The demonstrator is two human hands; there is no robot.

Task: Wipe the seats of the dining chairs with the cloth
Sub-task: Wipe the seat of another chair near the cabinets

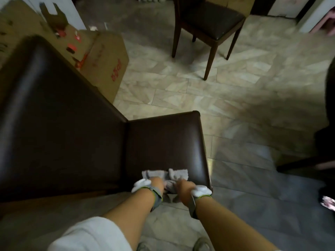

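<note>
A dark brown leather dining chair stands right below me, its seat (166,142) facing me and its tall backrest (54,115) to the left. A crumpled grey cloth (176,173) lies near the seat's near edge. My left hand (156,182) and my right hand (183,184) both rest on the cloth, side by side, with fingers bent into its folds. Each wrist wears a band with a white tuft. A second dark chair (210,20) stands farther off at the top of the view.
A large cardboard box (101,57) with red print sits behind the near chair's backrest. Tiled floor (235,98) spreads between the two chairs. A dark shape (329,124) fills the right edge. My shoes show at the bottom.
</note>
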